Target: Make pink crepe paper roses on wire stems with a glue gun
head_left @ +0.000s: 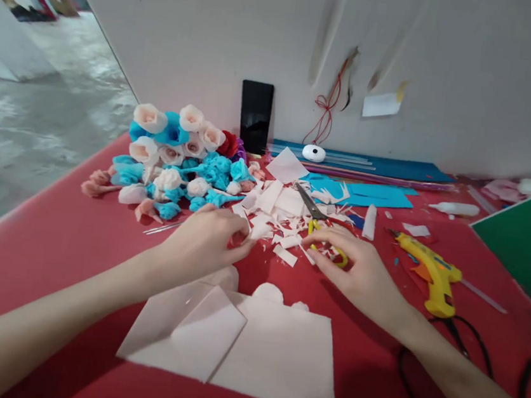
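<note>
My left hand (213,234) is closed, thumb and forefinger curled together at the edge of a pile of pale paper scraps (289,202). Whether a scrap is between those fingers is hard to make out. My right hand (358,270) hovers at the right of the pile, thumb and forefinger apart, their tips beside a thin pale strip. Yellow handle loops (343,259) show behind and under its fingers, and scissors (310,202) with a dark metal blade lie just beyond. Nearer me are flat pale crepe paper sheets (281,354), one folded piece (209,333) on top.
Paper flowers (168,162) in white, blue and pink are heaped at back left. A yellow glue gun (430,269) with a black cord lies right, near a green board (528,248). A black phone (256,116) leans on the wall behind blue paper strips (371,194).
</note>
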The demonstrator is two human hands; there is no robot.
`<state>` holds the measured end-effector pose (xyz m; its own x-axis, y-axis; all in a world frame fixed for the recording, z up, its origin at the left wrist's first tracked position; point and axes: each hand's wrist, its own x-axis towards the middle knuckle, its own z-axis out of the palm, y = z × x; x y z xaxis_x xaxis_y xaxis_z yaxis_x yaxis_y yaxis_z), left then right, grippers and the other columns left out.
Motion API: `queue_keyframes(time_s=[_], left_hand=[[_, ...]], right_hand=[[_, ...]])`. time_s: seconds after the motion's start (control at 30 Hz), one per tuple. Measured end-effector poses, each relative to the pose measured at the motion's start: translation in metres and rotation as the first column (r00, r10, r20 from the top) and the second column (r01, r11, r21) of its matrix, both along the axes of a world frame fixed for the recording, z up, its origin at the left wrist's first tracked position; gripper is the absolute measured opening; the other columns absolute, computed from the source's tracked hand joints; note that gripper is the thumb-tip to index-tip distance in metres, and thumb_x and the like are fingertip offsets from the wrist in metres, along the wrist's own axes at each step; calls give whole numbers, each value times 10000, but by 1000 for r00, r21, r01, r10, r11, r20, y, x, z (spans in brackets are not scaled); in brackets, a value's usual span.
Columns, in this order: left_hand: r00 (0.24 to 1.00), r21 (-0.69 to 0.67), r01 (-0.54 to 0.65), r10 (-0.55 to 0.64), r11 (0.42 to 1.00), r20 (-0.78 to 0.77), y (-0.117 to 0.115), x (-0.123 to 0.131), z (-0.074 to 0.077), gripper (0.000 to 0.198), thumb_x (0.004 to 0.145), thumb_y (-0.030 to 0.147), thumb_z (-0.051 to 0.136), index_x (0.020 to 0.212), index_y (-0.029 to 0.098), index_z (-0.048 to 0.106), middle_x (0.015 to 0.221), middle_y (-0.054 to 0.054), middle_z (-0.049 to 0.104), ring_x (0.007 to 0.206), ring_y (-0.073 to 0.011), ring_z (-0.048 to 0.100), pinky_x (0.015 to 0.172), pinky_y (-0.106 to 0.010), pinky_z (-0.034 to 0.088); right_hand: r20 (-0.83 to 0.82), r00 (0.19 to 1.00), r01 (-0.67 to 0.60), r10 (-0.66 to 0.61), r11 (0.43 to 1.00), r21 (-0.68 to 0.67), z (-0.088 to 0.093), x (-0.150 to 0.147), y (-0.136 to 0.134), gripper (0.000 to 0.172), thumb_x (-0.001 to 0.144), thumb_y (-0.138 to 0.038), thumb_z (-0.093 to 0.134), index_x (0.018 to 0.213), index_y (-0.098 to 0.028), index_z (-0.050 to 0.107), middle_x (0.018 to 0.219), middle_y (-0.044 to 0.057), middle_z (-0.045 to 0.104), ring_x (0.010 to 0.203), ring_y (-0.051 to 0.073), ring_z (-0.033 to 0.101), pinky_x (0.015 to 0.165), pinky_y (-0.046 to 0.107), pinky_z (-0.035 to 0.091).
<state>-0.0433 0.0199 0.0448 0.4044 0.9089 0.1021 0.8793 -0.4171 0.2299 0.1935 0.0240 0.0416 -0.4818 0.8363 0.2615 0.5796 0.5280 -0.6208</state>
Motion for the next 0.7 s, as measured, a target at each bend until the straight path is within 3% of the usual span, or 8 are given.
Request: queue_keyframes(time_s=[0.07,0.17,0.3,0.37,0.47,0.6,0.67,0.7], left_hand=[[976,25,31,-35,999,213,1,4,17,243,824,339,496,662,166,547,643,16,586,602,-113,508,617,-255,379],[820,39,128,-128,991,557,-3,19,35,185,848,287,507,727,165,575,702,24,588,622,-86,516,577,-207,404],[631,114,291,-280,950,724,-9,47,31,63,793,200,607,806,168,659,831,-14,593,800,-115,557,734,-241,464],[602,110,311,-285,944,746,-10,55,22,87,795,208,603,825,185,682,806,-17,554,774,-116,537,706,-253,470],[525,113,344,-291,932,800,-9,59,9,227,796,208,598,1019,235,628,928,-38,551,901,-158,540,810,-324,481],[370,92,315,-212,944,904,-9,55,2,338,802,89,489,1102,238,532,1081,-59,550,1055,-189,513,915,-369,467],[313,85,273,-172,958,934,-13,53,4,332,789,33,430,1026,235,546,1043,-39,572,1029,-164,534,896,-327,483],[326,96,262,-182,960,928,-15,52,7,346,793,19,401,1021,236,544,1038,-31,582,1029,-153,539,899,-312,480]], right_hand=[[-27,1000,-10,8,997,-77,5,-2,-4,160,869,-272,481,912,-195,614,931,3,631,859,98,581,745,214,485],[-101,994,-56,42,989,-139,10,-6,-13,170,864,-313,500,965,-215,597,983,-10,624,906,85,578,773,188,480],[-269,957,-171,109,960,-221,17,-7,-23,181,833,-317,545,967,-204,589,976,9,624,888,110,593,741,207,500],[-243,959,-182,147,975,-128,19,-6,-24,137,865,-262,490,876,-174,594,886,17,635,800,104,604,695,204,505],[-150,968,-165,202,959,229,18,-1,-19,184,892,-166,412,866,-154,593,885,41,640,865,113,595,773,241,494],[174,973,-231,153,660,715,16,8,-12,200,847,-81,462,994,-100,596,1022,91,631,1041,197,541,875,379,443],[329,940,-326,88,511,796,16,10,-13,193,827,-72,500,990,-84,602,1044,84,627,1051,206,536,884,385,438],[362,928,-357,88,492,794,15,10,-14,194,823,-73,507,990,-82,604,1055,78,624,1057,204,532,903,382,431]])
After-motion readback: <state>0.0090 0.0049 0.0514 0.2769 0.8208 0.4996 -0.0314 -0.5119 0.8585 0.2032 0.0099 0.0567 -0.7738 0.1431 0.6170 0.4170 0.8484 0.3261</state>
